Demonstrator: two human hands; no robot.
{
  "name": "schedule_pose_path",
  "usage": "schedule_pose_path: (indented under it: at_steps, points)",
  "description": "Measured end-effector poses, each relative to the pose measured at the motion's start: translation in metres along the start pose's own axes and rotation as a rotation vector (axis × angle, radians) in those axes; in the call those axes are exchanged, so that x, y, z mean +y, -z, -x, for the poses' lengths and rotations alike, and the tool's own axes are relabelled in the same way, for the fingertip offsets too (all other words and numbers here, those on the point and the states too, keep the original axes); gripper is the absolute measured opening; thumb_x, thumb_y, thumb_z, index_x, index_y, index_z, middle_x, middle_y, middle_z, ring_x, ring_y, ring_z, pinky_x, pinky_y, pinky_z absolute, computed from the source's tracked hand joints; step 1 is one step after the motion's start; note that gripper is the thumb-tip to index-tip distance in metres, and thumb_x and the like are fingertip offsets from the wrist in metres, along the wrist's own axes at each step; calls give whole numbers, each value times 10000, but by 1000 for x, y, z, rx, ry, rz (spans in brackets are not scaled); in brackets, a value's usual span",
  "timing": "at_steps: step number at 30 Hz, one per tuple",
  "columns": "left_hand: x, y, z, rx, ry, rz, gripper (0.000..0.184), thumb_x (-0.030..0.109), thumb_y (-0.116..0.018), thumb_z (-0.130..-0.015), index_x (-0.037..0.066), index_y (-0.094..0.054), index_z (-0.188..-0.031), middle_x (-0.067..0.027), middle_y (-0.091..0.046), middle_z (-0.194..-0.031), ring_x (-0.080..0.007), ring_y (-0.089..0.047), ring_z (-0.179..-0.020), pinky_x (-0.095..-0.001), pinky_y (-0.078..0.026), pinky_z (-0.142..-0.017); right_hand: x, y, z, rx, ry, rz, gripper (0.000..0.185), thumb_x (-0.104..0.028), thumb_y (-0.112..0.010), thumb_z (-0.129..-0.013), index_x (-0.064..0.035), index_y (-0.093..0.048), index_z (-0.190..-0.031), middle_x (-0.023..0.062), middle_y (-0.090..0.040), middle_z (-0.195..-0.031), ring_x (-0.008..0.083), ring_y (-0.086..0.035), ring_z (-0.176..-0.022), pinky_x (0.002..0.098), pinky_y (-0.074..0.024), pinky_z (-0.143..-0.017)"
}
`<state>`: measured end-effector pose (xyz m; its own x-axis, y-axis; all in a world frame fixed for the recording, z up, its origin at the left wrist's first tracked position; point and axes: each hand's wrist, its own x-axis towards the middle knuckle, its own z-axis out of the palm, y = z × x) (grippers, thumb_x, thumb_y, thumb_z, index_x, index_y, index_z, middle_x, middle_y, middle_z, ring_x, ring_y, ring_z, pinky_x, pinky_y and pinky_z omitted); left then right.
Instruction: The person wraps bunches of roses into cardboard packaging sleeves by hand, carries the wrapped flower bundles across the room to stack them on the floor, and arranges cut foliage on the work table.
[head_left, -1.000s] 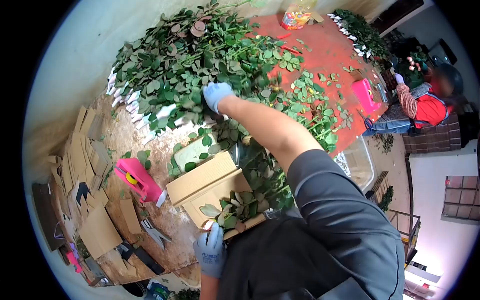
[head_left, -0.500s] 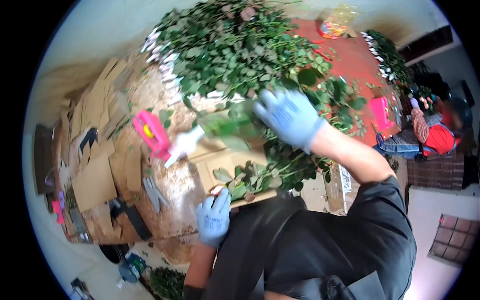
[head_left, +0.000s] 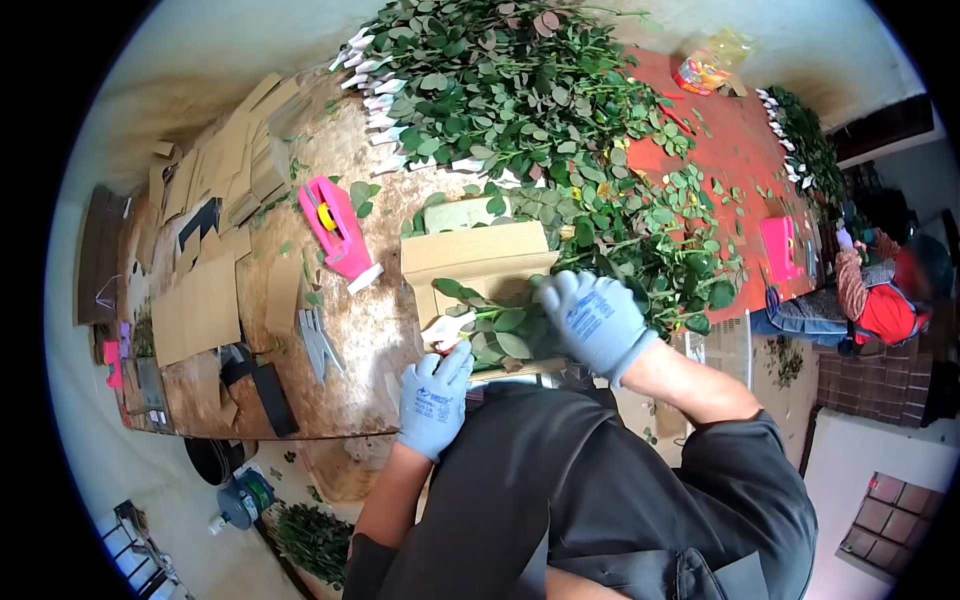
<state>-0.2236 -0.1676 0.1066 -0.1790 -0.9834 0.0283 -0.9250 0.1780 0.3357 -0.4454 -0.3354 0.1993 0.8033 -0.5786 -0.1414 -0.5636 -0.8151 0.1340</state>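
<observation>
The left grip (head_left: 452,357) touches wrapped flower heads (head_left: 448,328) on the open cardboard box (head_left: 475,252), whether clamped I cannot tell; the right grip (head_left: 550,292) is clamped on leafy stems (head_left: 508,320).

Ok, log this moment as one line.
left hand: fingertips at white-wrapped tips | right hand: at leafy stems | cardboard: beneath stems | pink tape dispenser: on table
</observation>
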Motion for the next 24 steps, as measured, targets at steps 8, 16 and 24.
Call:
schedule_pose_path:
  at_steps: [8, 16, 24]
  points:
    - [3, 5, -3, -20, 16, -27, 457, 165, -612, -833, 111, -679, -1282, 3, -599, -1409, -225, -546, -1039, -421, -445, -859, -46, -46, -67, 114, 337, -191, 315, -222, -573, -933, -36, -606, -1185, 96, -650, -925, 249, -708, -801, 381, -547, -603]
    - [11, 28, -14, -44, 52, 73, 368, 199, -682, -839, 71, -698, -1184, -48, -654, -1283, -266, -572, -1025, -428, -452, -906, -47, -64, -64, -55, 319, -258, 396, -233, -627, -933, -27, -543, -1260, 89, -642, -888, 251, -699, -712, 417, -539, -628]
    - [-41, 46, -59, -127, 22, -109, 217, 262, -680, -887, 101, -696, -1032, -60, -648, -967, -271, -583, -917, -438, -451, -811, -41, -63, -70, -143, 282, -477, 535, -190, -826, -746, -69, -569, -1199, 147, -678, -1000, 334, -739, -863, 483, -567, -685]
